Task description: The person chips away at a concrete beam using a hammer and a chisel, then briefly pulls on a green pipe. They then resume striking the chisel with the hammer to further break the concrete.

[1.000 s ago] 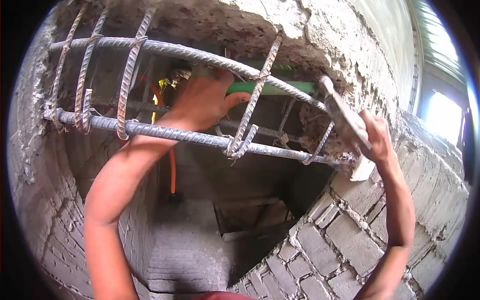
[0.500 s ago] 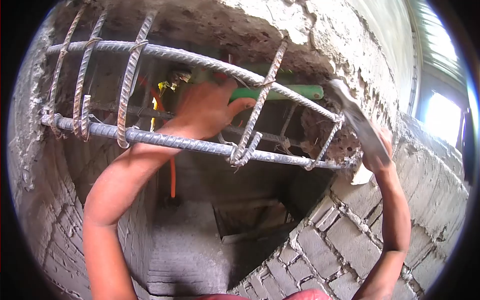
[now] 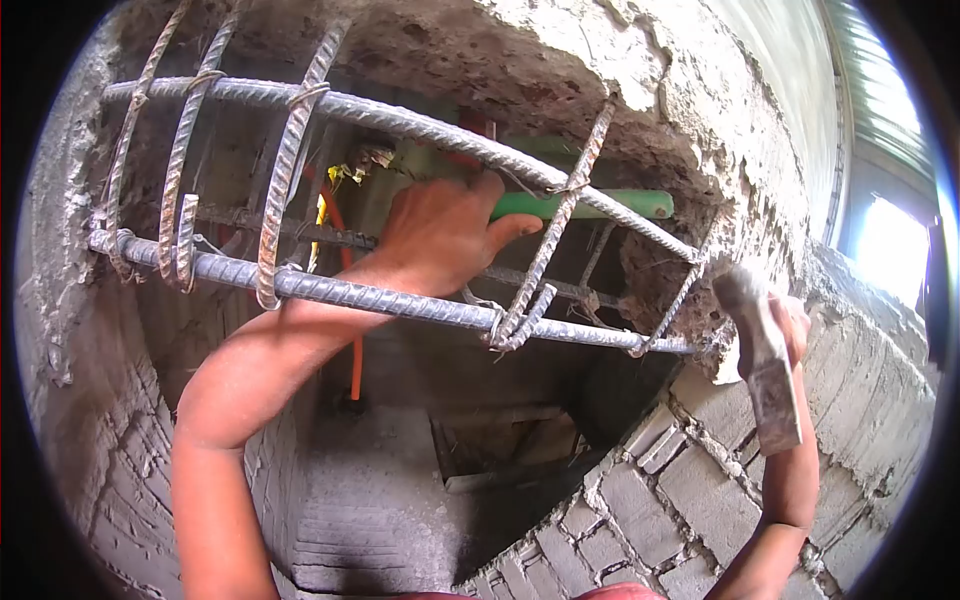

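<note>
Reaching in behind the lower steel bar (image 3: 330, 289), my left hand (image 3: 440, 235) is wrapped round a green pipe (image 3: 610, 204) that lies across the gap between the bars. Its thumb points right along the pipe. Over at the right, beside the broken concrete edge, my right hand (image 3: 790, 325) grips a hammer (image 3: 765, 360). The hammer's metal head hangs in front of the hand and wrist, and its handle is mostly hidden. A tied steel stirrup (image 3: 565, 215) crosses in front of the pipe.
Rough broken concrete (image 3: 740, 130) overhangs the opening. More stirrups (image 3: 290, 170) cross the upper bar (image 3: 420, 128) at the left. An orange tube (image 3: 357, 368) hangs below the bars. A brick wall (image 3: 645, 505) stands at the lower right, and a dark opening lies below.
The hammer has swung down and right, its head now lower and in front of my right wrist. My left hand still holds the pipe. The whole view has shifted slightly.
</note>
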`<state>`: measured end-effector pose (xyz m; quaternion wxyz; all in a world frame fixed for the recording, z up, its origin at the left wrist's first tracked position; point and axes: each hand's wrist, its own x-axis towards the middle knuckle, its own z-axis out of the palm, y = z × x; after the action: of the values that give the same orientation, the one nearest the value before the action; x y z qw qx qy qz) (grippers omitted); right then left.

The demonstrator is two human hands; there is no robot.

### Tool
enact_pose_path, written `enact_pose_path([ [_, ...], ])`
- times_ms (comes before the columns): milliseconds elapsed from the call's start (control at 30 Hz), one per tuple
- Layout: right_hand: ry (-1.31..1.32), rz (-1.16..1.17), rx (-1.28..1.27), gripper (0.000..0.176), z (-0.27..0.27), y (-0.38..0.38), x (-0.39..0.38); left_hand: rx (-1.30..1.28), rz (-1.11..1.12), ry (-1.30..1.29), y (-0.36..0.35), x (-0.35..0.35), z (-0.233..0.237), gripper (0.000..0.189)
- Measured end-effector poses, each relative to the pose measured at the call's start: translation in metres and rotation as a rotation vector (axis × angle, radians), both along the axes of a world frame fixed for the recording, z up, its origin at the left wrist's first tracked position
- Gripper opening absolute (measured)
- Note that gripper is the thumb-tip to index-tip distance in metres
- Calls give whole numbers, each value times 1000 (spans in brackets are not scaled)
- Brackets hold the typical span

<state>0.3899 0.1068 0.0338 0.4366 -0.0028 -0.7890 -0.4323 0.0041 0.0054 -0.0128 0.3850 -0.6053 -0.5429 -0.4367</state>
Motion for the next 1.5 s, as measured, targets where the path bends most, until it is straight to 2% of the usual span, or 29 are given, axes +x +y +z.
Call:
enact_pose_path([
  [33,-44,18,0,31,3,3,-1,-3,-4,0,2,0,-1,54],
  [67,-128,-143,-168,35,18,17,6,-2,5,19,4,-1,0,54],
  [100,30,-165,-397,37,19,15,-10,-1,14,35,3,-1,0,53],
  [200,-25,-142,-220,29,19,21,-8,-65,51,-7,1,1,4,53],
  [233,-48,-121,-149,26,10,20,-2,-94,-10,-31,-5,0,7,54],
  [267,39,-89,34,21,-1,17,-3,-112,3,-34,-3,-1,6,55],
  [300,144,5,-232,18,-13,10,-5,-122,18,-34,-2,-1,6,55],
  [367,148,-16,-104,18,-17,24,8,-93,19,-25,3,0,4,55],
  [433,66,138,42,17,-16,19,3,-59,17,-21,3,1,2,55],
  [467,13,97,-38,21,-14,12,5,-30,42,4,1,2,2,54],
  [567,-152,-17,-11,47,0,19,9,-3,71,43,0,-1,4,53],
  [600,-148,-74,-63,63,4,21,7,41,89,80,1,-4,4,54],
  [633,-131,-137,-157,71,6,27,9,82,102,117,0,-2,6,55],
  [667,-108,-109,-182,74,8,32,9,-65,103,36,-3,-2,10,59],
  [700,-86,-80,-205,77,11,35,9,-73,92,39,-1,-4,11,59],
  [767,-160,-144,-20,70,20,31,17,32,132,142,5,-11,9,60],
  [800,-212,-148,67,68,21,19,14,40,219,161,4,-11,9,58],
  [867,-334,-175,163,64,14,3,6,51,144,187,5,-16,15,55],
  [1000,-288,-409,51,60,-18,-13,-8,26,157,115,1,-7,13,46],
  [1033,-233,-422,48,67,-17,-16,-12,28,131,99,3,-7,12,41],
  [1100,-223,-547,-247,52,-11,-35,-17,22,131,142,5,-11,11,31],
  [1133,-209,-577,-329,47,-8,-49,-24,38,121,138,8,-13,11,32],
  [1167,-208,-489,-321,47,-7,-51,-23,61,111,132,9,-15,12,33],
  [1267,-252,-455,-350,49,-8,-53,-16,40,133,122,-1,-1,11,39],
  [1333,-415,-641,-243,50,-5,-50,0,48,158,104,0,1,11,48],
  [1367,-411,-650,-238,50,-6,-49,6,56,151,104,-1,1,12,48],
  [1433,-348,-660,-7,58,-9,-43,16,-53,184,76,-5,-2,14,56],
  [1500,-355,-676,18,61,-8,-42,19,18,208,121,1,-8,12,58],
])
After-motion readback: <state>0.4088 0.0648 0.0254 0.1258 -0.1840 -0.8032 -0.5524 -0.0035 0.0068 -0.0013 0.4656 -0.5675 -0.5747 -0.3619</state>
